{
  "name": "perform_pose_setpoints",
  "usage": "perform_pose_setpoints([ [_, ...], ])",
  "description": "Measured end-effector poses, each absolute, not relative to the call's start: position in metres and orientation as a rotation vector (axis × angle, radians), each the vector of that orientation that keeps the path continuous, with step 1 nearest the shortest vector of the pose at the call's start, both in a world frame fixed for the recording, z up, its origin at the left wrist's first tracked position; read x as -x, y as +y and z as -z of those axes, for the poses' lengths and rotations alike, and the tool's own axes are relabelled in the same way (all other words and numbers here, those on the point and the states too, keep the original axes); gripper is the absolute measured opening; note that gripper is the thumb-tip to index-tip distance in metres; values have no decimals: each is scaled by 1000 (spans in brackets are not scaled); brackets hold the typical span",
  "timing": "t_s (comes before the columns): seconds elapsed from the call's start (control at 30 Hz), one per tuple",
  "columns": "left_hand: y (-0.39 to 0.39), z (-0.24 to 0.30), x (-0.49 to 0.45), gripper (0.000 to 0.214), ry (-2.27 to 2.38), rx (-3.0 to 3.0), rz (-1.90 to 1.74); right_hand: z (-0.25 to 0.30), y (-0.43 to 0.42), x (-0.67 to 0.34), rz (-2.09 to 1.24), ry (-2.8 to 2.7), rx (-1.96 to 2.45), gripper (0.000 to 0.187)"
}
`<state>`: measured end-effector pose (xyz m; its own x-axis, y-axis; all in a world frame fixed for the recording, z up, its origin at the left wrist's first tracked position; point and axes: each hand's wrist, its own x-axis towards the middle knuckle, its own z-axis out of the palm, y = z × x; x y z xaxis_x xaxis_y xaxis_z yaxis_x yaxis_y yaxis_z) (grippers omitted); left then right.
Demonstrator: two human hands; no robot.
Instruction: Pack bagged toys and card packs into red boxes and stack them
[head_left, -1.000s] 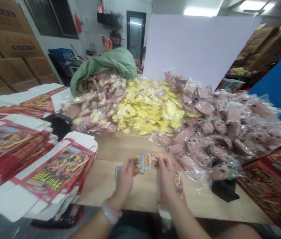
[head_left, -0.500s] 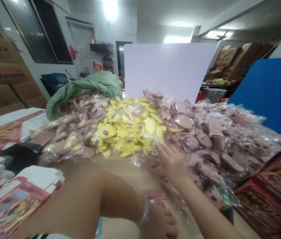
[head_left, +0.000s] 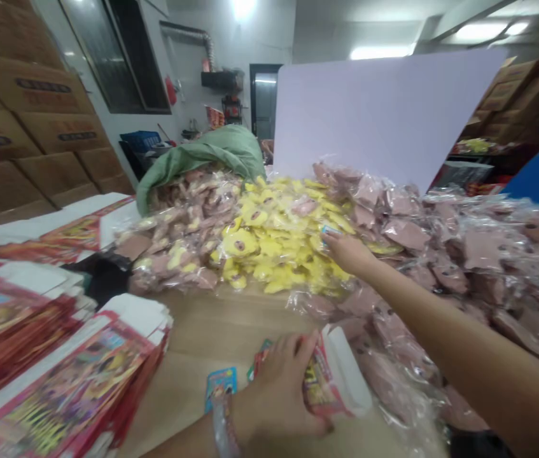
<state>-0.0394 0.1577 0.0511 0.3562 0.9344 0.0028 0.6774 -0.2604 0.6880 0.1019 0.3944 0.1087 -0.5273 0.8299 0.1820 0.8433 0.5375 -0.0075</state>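
Note:
My left hand [head_left: 276, 385], with a bracelet at the wrist, is wrapped round a printed cardboard box [head_left: 329, 381] whose white end flaps stand open to the right. Beside that hand a small blue printed card [head_left: 220, 383] lies on the table, and another colourful card [head_left: 259, 357] is partly hidden behind the fingers. My right hand [head_left: 351, 253] reaches over a pile of yellow figures in clear bags [head_left: 273, 245]. Pinched in its fingers is a small blue card [head_left: 329, 230], mostly covered. Whether those fingers also touch a yellow bag I cannot tell.
Bagged pinkish-brown pieces [head_left: 407, 235] are heaped on the right, and more spill from a green sack [head_left: 221, 149] at the back left. Stacks of flat printed boxes [head_left: 78, 388] lie on the left. A pale panel [head_left: 374, 121] stands behind the piles.
My right hand has moved forward onto the yellow pile, still with the blue card. My left hand now shows round an open box. The camera view has turned right.

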Motion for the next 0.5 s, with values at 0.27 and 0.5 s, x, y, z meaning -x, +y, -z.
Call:
perform_pose_setpoints([
  [0.27, 116, -48, 37, 115, 1382, -1966, -625, -111, 405, -97, -182, -2569, 1508, 70],
  [0.5, 104, -27, 63, 110, 1443, -1938, -614, -105, 403, -92, -229, -2505, 1569, 72],
])
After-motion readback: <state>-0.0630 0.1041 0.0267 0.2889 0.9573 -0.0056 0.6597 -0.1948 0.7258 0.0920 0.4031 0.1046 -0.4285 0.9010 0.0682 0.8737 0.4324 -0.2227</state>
